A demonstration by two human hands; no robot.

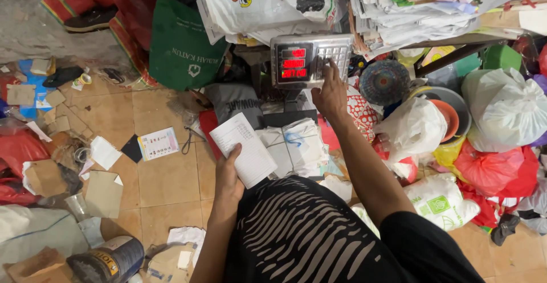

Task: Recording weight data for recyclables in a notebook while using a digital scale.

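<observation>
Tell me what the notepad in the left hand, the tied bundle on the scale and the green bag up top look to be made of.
The notepad in the left hand looks like matte white ruled paper. The bundle seems to be stacked paper tied with thin string. The green bag is probably non-woven fabric, soft-creased and dull, though that is uncertain. The right hand presses the scale, apparently metal-faced with plastic keys.
</observation>
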